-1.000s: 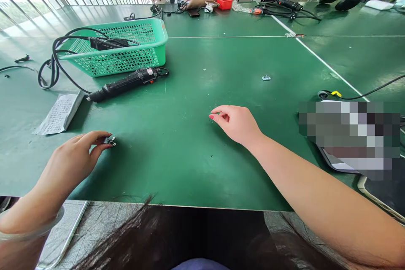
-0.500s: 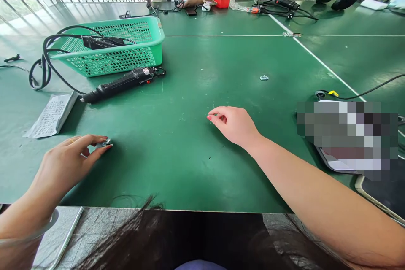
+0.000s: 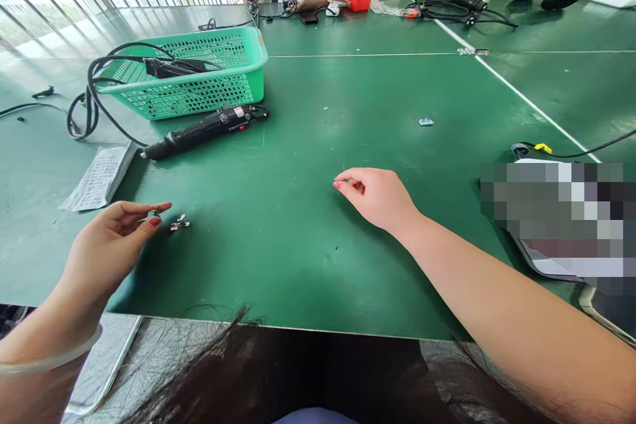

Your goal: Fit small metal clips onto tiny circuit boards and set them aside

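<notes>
Half a second ago the little metal parts point(image 3: 179, 224) were at the fingertips of my left hand point(image 3: 106, 238); now they lie clear of it on the green table point(image 3: 278, 271), and my index finger points out straight above the thumb. That hand is not bare, though: I have a small grey piece point(image 3: 154, 214) pinched between thumb and fingers. The metal parts sit just beyond my left fingertips, to their right and slightly lower in view, near but not touching; whether they are joined together I can't tell. My right hand point(image 3: 375, 195) hovers or rests well apart from them, across the table, about as it was, thumb and index tips drawn together; I can't tell whether anything tiny is between them. The black electric screwdriver point(image 3: 201, 132) lies beyond my left hand, beside the green basket point(image 3: 193, 98), with the white written-on packet point(image 3: 101, 175) nearer.
</notes>
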`<state>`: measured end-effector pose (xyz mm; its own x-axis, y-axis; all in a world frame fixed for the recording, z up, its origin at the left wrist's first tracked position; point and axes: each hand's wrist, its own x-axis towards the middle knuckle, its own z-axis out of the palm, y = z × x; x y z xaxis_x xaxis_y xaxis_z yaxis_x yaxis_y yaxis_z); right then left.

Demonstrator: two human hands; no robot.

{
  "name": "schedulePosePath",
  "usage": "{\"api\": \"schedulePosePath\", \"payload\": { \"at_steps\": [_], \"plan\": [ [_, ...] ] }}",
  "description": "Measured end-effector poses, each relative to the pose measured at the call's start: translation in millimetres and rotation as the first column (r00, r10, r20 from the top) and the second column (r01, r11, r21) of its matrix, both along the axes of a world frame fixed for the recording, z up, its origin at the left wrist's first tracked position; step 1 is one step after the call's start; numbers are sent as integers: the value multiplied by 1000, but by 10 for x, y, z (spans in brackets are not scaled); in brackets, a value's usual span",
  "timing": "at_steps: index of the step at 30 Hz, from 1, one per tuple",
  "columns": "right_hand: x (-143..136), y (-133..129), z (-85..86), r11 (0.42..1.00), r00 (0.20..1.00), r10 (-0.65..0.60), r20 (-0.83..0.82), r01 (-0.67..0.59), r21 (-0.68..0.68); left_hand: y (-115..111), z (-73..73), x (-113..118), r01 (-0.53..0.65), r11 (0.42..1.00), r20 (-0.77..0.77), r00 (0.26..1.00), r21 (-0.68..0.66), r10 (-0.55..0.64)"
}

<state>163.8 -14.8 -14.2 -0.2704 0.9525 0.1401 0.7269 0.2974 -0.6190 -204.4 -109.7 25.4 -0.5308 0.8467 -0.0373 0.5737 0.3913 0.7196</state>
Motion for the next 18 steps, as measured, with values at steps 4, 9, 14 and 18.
{"api": "schedulePosePath", "payload": {
  "at_steps": [4, 9, 14, 18],
  "plan": [
    [-1, -1, -1, 1000, 1000, 1, -4, -1, -5, 39, -2, 191, -181, 975, 447, 888, 132, 105],
    [-22, -5, 17, 1000, 1000, 7, -7, -8, -13, 213, -165, 501, -45, 983, 421, 906, 180, -35],
    [-15, -8, 18, 1000, 1000, -7, -12, 7, -5, 542, -325, 1146, 259, 941, 374, 869, 217, -325],
    [33, 32, 4, 999, 1000, -15, -27, 16, 45, 734, -367, 1858, 394, 870, 497, 714, 296, -493]
  ]
}}
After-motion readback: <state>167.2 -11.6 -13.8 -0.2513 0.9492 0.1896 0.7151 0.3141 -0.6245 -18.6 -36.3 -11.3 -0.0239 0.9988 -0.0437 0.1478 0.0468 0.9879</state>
